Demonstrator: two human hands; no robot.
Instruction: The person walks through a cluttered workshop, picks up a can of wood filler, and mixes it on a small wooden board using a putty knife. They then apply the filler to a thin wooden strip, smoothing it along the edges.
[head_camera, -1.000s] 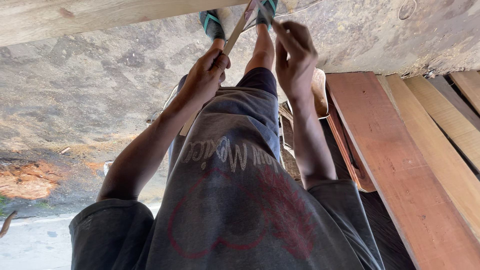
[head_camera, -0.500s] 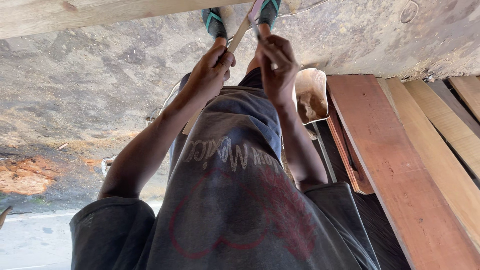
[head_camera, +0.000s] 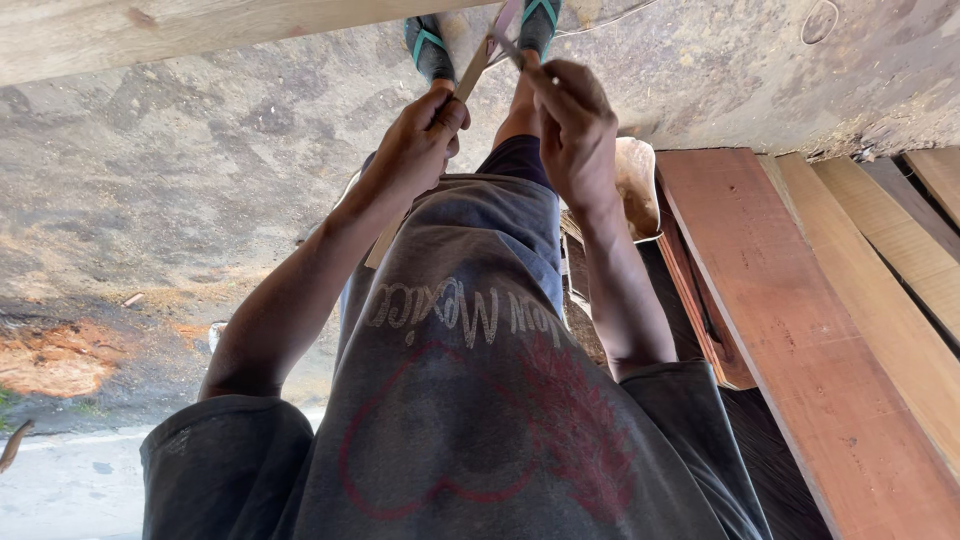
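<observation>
Right hand (head_camera: 575, 130) has shifted, seemingly gripping wooden strip (head_camera: 470, 75).

bare concrete floor (head_camera: 180, 170) open beside left hand (head_camera: 420, 140), stacked wooden planks (head_camera: 800, 330) crowding right hand (head_camera: 575, 130)

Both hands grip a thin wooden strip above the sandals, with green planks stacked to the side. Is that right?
Not quite: the head view shows the planks are reddish-brown and tan, not green. The left hand and right hand do grip the thin wooden strip above the sandals.
</observation>
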